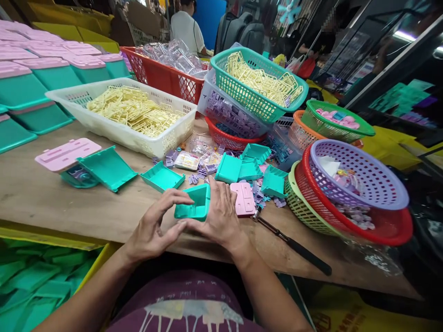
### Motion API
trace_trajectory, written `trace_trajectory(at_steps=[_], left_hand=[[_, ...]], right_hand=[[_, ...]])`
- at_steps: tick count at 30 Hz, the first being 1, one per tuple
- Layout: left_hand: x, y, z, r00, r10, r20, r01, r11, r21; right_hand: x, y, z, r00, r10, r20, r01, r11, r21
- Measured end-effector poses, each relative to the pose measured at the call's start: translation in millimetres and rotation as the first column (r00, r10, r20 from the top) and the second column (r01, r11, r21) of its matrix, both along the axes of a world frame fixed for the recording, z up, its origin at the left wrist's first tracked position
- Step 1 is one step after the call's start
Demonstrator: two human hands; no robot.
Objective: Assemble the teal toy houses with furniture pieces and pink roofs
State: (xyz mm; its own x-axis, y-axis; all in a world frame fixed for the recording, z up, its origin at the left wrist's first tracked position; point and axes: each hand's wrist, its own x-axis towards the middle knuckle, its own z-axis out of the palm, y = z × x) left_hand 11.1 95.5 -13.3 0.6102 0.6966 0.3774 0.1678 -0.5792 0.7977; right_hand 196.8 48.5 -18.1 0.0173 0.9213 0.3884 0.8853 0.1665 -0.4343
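Note:
Both my hands hold one small teal plastic box part (194,203) just above the wooden table's (44,198) front edge. My left hand (155,226) pinches its left side between thumb and fingers. My right hand (221,214) wraps its right side, fingers closed round it. More teal box parts (162,177) lie just beyond, with a pink lid piece (244,199) next to my right hand and small purple bits scattered around.
A white basket of yellow sprues (134,115) stands at the back left, a teal basket (258,83) behind. Stacked purple and red baskets (360,184) sit to the right. A black-handled tool (294,244) lies by the front edge. Finished teal boxes with pink lids (41,74) stand far left. People work behind.

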Motion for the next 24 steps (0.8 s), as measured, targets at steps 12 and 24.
trace_trajectory(at_steps=[12, 24], left_hand=[[16.2, -3.8, 2.1, 0.996, 0.085, 0.03, -0.074, 0.964, -0.256], [40.2, -16.8, 11.9, 0.997, 0.068, 0.022, -0.061, 0.971, -0.23]], right_hand=[[-12.5, 4.6, 15.8, 0.99, 0.101, 0.097, -0.104, 0.994, 0.036], [18.0, -1.5, -1.1, 0.967, 0.243, -0.077, -0.235, 0.968, 0.092]])
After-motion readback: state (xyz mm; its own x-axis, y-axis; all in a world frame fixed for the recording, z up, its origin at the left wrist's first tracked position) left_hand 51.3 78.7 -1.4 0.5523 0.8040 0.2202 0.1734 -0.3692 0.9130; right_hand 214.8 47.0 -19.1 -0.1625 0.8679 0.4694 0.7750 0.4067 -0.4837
